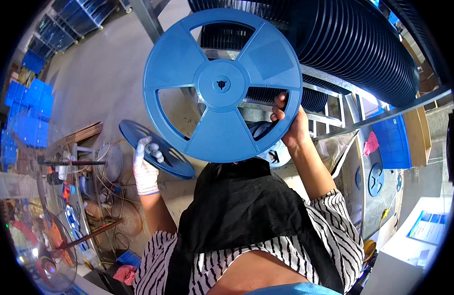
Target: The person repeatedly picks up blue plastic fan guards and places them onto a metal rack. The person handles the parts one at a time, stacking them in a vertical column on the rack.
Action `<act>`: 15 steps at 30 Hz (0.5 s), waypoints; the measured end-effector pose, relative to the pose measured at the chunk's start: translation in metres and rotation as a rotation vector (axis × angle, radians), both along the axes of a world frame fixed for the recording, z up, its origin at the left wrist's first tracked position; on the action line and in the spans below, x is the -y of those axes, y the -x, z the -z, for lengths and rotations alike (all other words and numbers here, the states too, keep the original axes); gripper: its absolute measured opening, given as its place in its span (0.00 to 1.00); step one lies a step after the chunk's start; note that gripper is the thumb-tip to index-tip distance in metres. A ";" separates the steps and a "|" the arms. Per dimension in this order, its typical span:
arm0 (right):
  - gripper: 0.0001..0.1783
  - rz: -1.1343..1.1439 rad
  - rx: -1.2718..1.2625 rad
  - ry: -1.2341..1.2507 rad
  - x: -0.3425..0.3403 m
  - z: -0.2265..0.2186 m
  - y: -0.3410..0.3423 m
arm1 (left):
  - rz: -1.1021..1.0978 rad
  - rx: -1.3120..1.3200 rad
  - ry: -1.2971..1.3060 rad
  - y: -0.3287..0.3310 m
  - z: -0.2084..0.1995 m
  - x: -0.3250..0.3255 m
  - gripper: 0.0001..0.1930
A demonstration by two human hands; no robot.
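A large blue plastic reel (221,132) with a round hub and cut-out windows faces me, filling the upper middle. My bare right hand (292,119) grips its right rim, fingers curled through a window. Lower left, my left hand (147,164), in a pale glove with grey fingertips, holds a second blue reel (175,164), tilted and seen nearly edge-on. Its fingers wrap through an opening in that reel. Part of the second reel is hidden behind the first.
Rows of dark reels (354,49) sit on a metal rack (335,81) ahead and to the right. Blue crates (30,113) stack at far left. A blue bin (393,140) stands at right, above a white box (409,250). A fan (45,255) is at lower left.
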State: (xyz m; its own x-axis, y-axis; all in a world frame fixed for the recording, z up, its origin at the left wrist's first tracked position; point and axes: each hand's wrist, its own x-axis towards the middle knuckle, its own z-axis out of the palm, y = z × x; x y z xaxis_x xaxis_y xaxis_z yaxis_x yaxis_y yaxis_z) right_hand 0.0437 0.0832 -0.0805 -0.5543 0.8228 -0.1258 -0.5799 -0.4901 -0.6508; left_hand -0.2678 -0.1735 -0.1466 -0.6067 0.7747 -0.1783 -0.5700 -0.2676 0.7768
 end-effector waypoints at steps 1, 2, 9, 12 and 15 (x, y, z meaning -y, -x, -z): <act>0.11 0.002 -0.019 0.001 -0.002 0.001 0.000 | -0.012 0.029 -0.004 -0.001 0.001 0.001 0.16; 0.11 0.003 -0.038 0.002 -0.002 0.001 0.000 | -0.024 0.058 -0.008 -0.003 0.001 0.002 0.15; 0.11 0.286 -0.202 -0.005 0.014 -0.027 -0.032 | -0.071 0.039 0.149 -0.006 0.002 -0.004 0.16; 0.10 0.438 -0.256 -0.254 0.016 -0.042 -0.054 | -0.033 0.094 0.086 0.001 0.019 -0.006 0.16; 0.11 0.673 -0.091 -0.478 0.009 -0.065 -0.047 | 0.011 0.119 0.087 0.005 0.026 -0.017 0.15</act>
